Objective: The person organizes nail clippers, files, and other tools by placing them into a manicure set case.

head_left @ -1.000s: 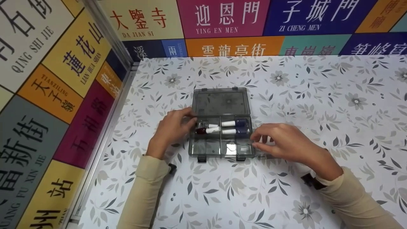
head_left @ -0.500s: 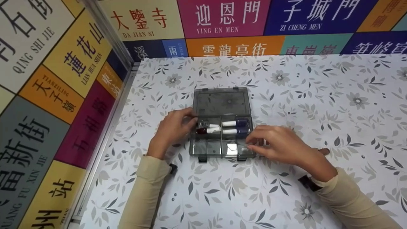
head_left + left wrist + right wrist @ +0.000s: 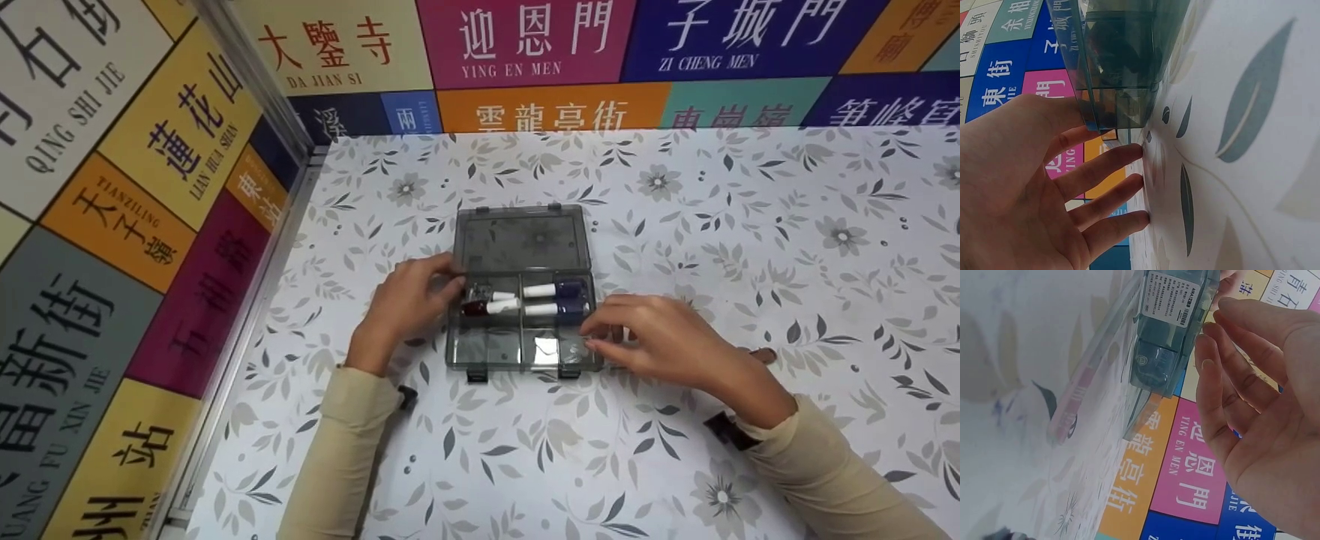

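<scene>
A translucent grey compartment box stands on the table with its hinged lid laid back. In the rear left compartment are a clear bottle and a dark red nail polish bottle, both white-capped. Two blue nail polish bottles lie in the rear right one. My left hand holds the box's left side by thumb and forefinger; its other fingers reach down to the table. My right hand grips the right rim with curled fingers; the exact contact is partly hidden.
A white tablecloth with grey leaves and flowers covers the table. Colourful sign panels stand behind it and along the left. A printed label with a barcode shows in the right wrist view. A small brown end pokes out behind the right wrist.
My right hand has moved slightly left, its fingertips passing from just outside the box onto its right rim. My left hand, the box and the bottles have stayed in place.
</scene>
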Demonstrator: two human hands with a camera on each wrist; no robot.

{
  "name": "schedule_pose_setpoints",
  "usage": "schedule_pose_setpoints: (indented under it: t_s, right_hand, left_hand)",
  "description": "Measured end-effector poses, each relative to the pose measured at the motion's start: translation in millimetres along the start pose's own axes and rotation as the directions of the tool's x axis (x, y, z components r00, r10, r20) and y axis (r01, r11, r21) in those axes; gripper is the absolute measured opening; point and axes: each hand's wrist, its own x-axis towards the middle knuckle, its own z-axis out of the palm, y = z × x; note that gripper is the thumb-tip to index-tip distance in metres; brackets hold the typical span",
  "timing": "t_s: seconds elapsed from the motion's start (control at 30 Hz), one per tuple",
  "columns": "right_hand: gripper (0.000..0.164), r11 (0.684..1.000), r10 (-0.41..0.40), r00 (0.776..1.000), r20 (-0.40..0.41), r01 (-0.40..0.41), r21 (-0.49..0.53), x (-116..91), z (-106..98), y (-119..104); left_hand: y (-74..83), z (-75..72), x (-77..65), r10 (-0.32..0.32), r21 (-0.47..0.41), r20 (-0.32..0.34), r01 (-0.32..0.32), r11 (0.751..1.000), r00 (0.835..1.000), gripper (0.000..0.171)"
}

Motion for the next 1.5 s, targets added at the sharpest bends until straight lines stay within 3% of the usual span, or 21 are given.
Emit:
schedule_pose_setpoints:
  t_s: [0.2,0.43,0.97,1.17,1.5]
  right_hand:
    - [0.010,1.000,0.030,1.000,0.005,-0.030,-0.003,-3,-11,5]
    - [0.008,0.995,0.104,0.988,0.112,-0.103,-0.012,-12,-25,14]
    - [0.017,0.988,0.148,0.931,0.334,-0.153,-0.012,-23,-23,20]
    - [0.020,0.984,0.178,0.927,0.329,-0.171,-0.051,-31,-22,21]
    - [0.020,0.986,0.166,0.942,0.292,-0.156,-0.058,-35,-19,22]
  left_hand:
    - [-1.0,0.7,-0.5,-0.004,0.003,-0.001,0.004,1.000,1.000,0.008]
    - [-0.1,0.5,-0.6,-0.014,-0.005,0.013,0.014,1.000,1.000,0.010]
    - [-0.6,0.4,-0.6,-0.015,-0.012,0.016,0.015,1.000,1.000,0.010]
    - [0.6,-0.2,-0.8,0.005,-0.009,0.003,-0.005,1.000,1.000,0.010]
    - [0.6,1.1,-0.8,0.007,-0.003,-0.014,-0.007,1.000,1.000,0.009]
